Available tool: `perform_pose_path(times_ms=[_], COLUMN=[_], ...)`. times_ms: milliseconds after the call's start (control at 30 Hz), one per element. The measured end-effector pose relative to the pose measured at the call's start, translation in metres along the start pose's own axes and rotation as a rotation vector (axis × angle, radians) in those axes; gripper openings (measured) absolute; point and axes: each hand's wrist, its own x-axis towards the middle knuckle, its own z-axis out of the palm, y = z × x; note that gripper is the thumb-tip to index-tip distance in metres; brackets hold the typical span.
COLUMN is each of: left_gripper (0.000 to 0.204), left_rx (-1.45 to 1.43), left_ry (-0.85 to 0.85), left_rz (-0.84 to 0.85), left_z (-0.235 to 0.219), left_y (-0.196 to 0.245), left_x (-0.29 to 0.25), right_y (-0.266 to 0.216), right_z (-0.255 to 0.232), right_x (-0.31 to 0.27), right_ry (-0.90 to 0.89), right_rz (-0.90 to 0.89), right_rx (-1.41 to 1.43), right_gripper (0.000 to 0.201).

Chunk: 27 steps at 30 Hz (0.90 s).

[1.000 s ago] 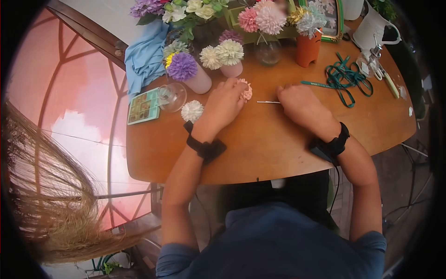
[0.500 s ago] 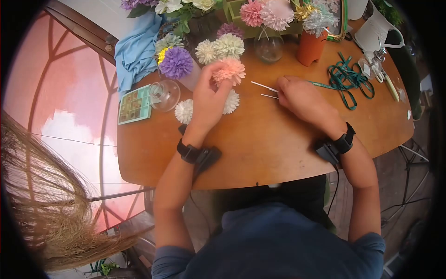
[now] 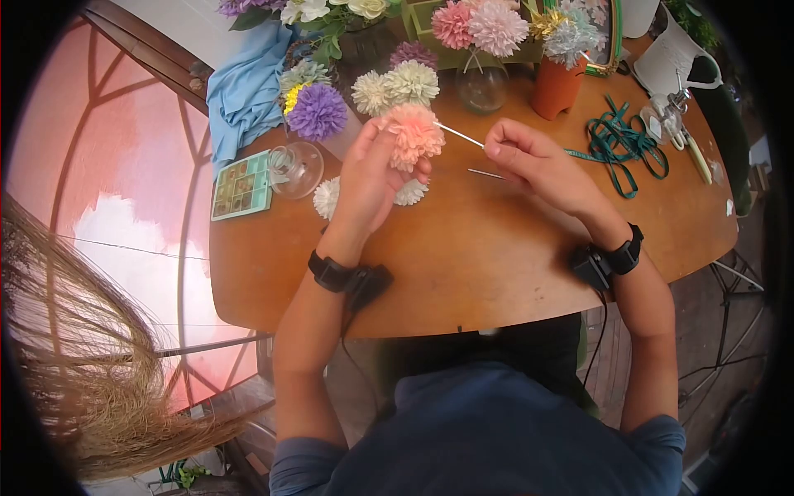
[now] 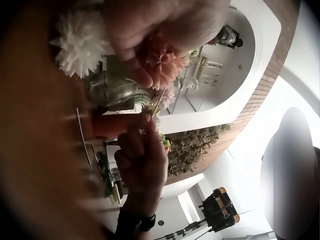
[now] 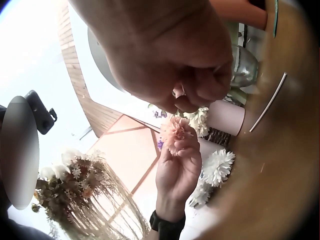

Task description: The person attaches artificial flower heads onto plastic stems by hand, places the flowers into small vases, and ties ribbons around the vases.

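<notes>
Raised over the table, my left hand point(image 3: 364, 178) holds a peach artificial flower head point(image 3: 415, 136) between thumb and fingers. My right hand point(image 3: 538, 165) pinches one end of a thin white stick point(image 3: 461, 135) between thumb and forefinger. The stick's far tip is right at the flower's edge in the head view; the left wrist view also shows the stick point(image 4: 158, 102) running to the petals. A second white stick point(image 5: 269, 102) lies on the table below my right hand. Two white flower heads point(image 3: 327, 198) lie by my left hand, one partly hidden behind it.
Vases with purple point(image 3: 318, 112) and cream flowers point(image 3: 411, 81) stand just beyond my left hand. A glass vase point(image 3: 482, 87) and orange pot point(image 3: 558, 87) are at the back. Green ribbon point(image 3: 624, 140) lies right; a mint box point(image 3: 241, 185) and glass piece point(image 3: 296, 170) sit left.
My left hand has lifted the peach flower and turned it toward the right. My right hand has raised one stick off the table and brought its tip to the flower.
</notes>
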Motion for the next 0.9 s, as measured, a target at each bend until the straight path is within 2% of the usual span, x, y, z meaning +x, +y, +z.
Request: perform_pose_path(times_ms=[67,367,533,600,900], left_gripper=[0.024,0.015,0.015,0.016,0.020], left_rx=[-0.006,0.039,0.066,0.047,0.046], left_ry=[-0.009,-0.013,-0.002,0.064,0.059], left_rz=[-0.002,-0.026,-0.023,0.003,0.027], left_z=[-0.001,0.011,0.011,0.010,0.004], left_y=[-0.001,-0.001,-0.002,-0.002,-0.006], left_x=[-0.001,-0.006,-0.007,-0.006,-0.004], right_y=[-0.009,-0.008,-0.005,-0.006,-0.001], right_z=[0.003,0.018,0.018,0.018,0.016], right_x=[-0.004,-0.012,-0.011,-0.011,-0.010], right_ry=[-0.026,-0.201,-0.153,-0.130,-0.097], right_rz=[0.085,0.101,0.045,0.034,0.032], right_rx=[0.120,0.220,0.182,0.156,0.157], right_gripper=[0.015,0.011,0.013,0.013,0.011])
